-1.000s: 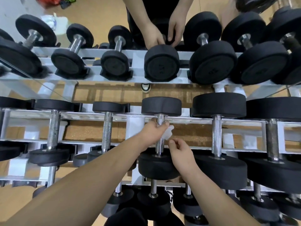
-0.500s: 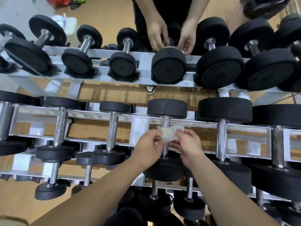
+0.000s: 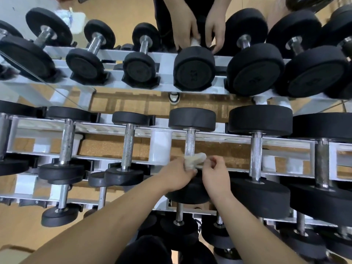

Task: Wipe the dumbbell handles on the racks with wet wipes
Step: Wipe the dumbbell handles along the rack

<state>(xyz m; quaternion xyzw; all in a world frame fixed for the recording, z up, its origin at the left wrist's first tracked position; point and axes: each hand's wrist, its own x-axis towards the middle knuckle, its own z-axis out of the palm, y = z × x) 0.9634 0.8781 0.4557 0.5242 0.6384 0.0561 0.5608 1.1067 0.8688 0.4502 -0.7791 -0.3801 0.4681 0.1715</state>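
**Grip on wet wipe (image 3: pixel 197 160) at dumbbell handle (image 3: pixel 190 142)**

Curled round the wet wipe, the left hand (image 3: pixel 176 177) presses it to the dumbbell handle's near end (just above the black weight head (image 3: pixel 190 195) under its knuckles). The bare knurled steel runs on beyond the fingertips. The right hand (image 3: pixel 215 175) sits just right of the wipe, fingers curled. Whether they pinch its loose end, I cannot tell.

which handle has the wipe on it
The handle just right of the white post: the left hand holds the wet wipe on it; others are bare.
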